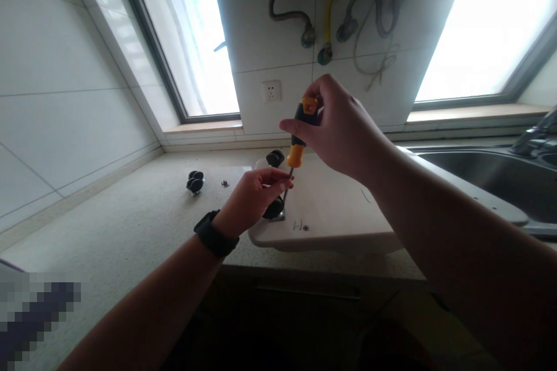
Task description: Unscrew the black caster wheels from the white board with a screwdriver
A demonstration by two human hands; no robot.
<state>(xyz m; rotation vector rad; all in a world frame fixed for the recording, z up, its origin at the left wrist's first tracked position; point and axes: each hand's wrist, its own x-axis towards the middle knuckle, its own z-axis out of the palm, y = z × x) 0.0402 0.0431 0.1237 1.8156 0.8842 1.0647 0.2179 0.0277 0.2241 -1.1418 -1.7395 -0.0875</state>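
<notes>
My right hand [333, 127] is closed round the yellow and black handle of a screwdriver [297, 138], which tilts with its tip pointing down. Lower on the same tool, my left hand [261, 194] pinches the metal shaft between thumb and fingers. The tip reaches down to the metal plate of a black caster wheel [273, 208] at the near left corner of a white panel [335, 197]. Whether a screw sits under the tip is too small to tell. A second black caster [275, 157] stands at the panel's far left corner.
Two loose casters [195, 182] and a small heap of screws [225, 184] lie on the speckled countertop [143, 214] to the left. A steel sink [478, 179] with a faucet [539, 133] is at the right. Behind are a wall socket [271, 90], pipes [328, 6] and two windows.
</notes>
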